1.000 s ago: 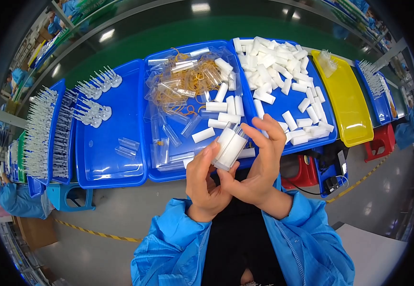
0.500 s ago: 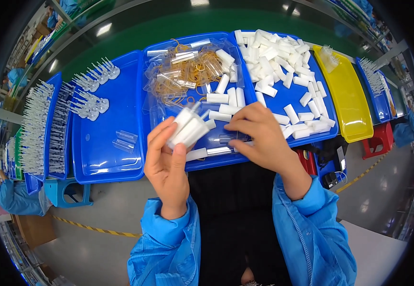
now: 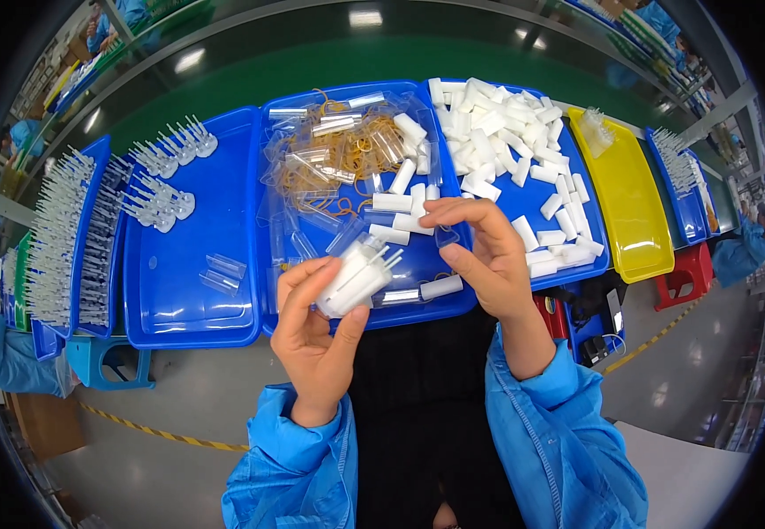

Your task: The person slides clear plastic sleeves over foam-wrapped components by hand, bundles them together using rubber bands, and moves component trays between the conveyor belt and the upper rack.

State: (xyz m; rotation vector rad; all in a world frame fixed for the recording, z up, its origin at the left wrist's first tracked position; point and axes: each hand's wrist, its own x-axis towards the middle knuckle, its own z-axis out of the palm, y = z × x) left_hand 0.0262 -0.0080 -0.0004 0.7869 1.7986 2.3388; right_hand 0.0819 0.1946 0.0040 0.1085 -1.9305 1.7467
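Observation:
My left hand (image 3: 316,322) is closed around a bundle of white cylinders (image 3: 353,286) with thin white prongs sticking out at its upper right. Clear plastic seems to wrap part of the bundle. My right hand (image 3: 488,251) is lifted over the right side of the middle blue tray (image 3: 369,316), thumb and fingers pinching a short clear plastic sleeve (image 3: 447,235), which is hard to see against the blue. In that tray lie tan rubber bands (image 3: 369,145), clear sleeves (image 3: 298,238) and several loose white cylinders (image 3: 392,202).
A blue tray (image 3: 598,257) at right holds piled white cylinders (image 3: 488,123). Beyond it is a yellow tray (image 3: 629,207) with a clear bag. The left blue tray (image 3: 193,331) holds white pronged pieces (image 3: 160,207) and clear sleeves. Further left stand dense rows of pronged pieces (image 3: 60,238).
My right hand has lifted from the middle tray with a clear sleeve between its fingers. My left hand has tilted the bundle, turning its prongs toward the right. The view has shifted slightly.

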